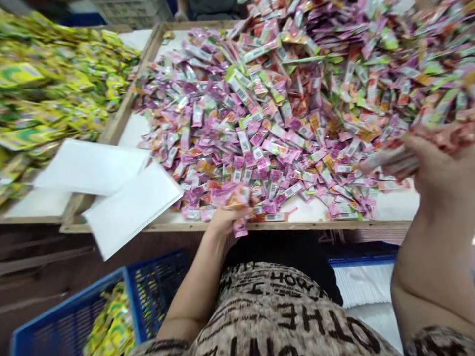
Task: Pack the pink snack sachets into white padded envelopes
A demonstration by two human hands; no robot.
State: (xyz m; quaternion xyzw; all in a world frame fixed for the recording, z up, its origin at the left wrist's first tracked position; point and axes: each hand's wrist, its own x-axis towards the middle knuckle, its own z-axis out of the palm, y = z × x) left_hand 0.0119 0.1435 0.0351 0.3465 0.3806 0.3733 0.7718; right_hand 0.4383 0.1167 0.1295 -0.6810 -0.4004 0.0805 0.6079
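My left hand (227,217) is closed round a small bunch of pink and orange packets (237,198) at the front edge of the table. On the right, my right hand (432,160) grips a bundle of reddish stick packets (397,157), slightly blurred. Between and beyond both hands spreads a large heap of small pink and purple packets (260,143). Longer green, pink and orange sticks (371,89) lie piled behind it.
Two white sheets or flat bags (133,202) overlap the wooden rim (304,225) at the left. Yellow packets (70,84) fill the left compartment. Below stand a blue crate (74,306) with yellow packets and a stack of white items (363,284). A person's hand (181,15) shows behind.
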